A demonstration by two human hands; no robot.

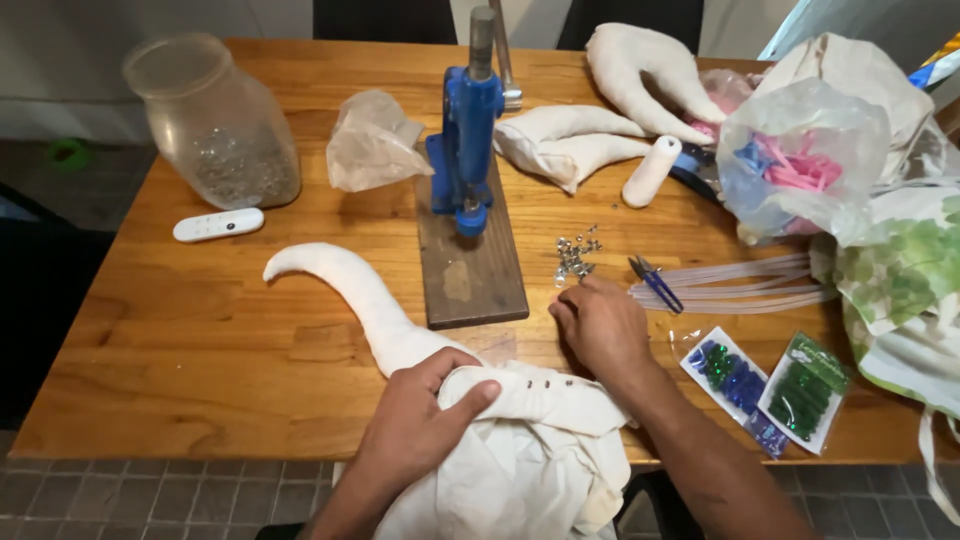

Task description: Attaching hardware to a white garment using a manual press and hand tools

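On wood table (200,340): left hand (415,425) grips soft cream stuffed fabric (520,450); right hand (600,325) at metal rivets (575,255).

Right hand (600,325) fingertips curl under, so can't tell if pinching any of the small metal bits (577,255). White stuffed fabric (530,450) cut off at btm edge. Patterned cloth (905,290) runs off right edge.

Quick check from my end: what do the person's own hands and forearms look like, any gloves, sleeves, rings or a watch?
Both the left hand and the right hand are bare: no gloves, rings or watch visible. The forearms are bare too, with no sleeve or wristband as far as the frame shows.
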